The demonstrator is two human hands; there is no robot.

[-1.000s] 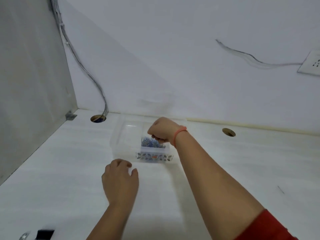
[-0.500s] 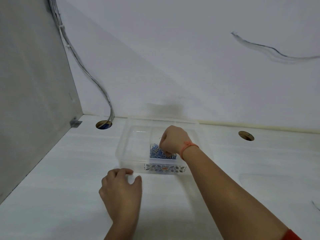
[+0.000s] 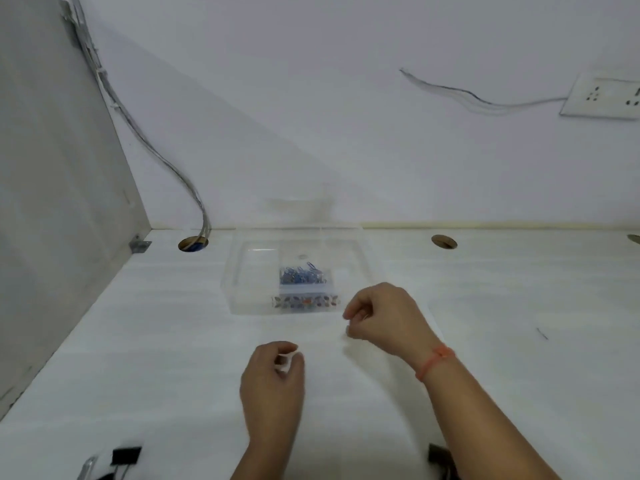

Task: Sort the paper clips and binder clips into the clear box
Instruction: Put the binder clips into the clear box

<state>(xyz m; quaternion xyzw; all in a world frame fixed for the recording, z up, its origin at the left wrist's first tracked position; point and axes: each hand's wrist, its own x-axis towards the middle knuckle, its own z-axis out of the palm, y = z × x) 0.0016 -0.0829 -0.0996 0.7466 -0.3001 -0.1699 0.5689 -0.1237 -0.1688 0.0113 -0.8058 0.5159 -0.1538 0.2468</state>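
Clear box [image 3: 249,303]: it stands on the tabletop [image 3: 138,358] toward the back wall, lid off. A pile of blue paper clips [image 3: 303,276] lies in its right-hand part; the left part looks bare.

Head view. Your right hand [image 3: 384,317] is off the box's front right corner, fingers [image 3: 356,315] curled in with nothing visible in them. Your left hand [image 3: 273,382] rests on the tabletop nearer you, fingers [image 3: 277,348] loosely curled and holding nothing that shows. A black binder clip [image 3: 126,455] lies at the lower left edge, well apart from the box. A dark item at the lower right is largely hidden by your forearm.

Risk: the remaining clips lie at the very edge of the view, so a reach for them would be half blind. A binder clip dropped onto the paper clip pile would spoil the sort. A knock from your right wrist could shift the light box.

Change: half a second earlier your right hand was inside the box over the pile; it is now out and clear.
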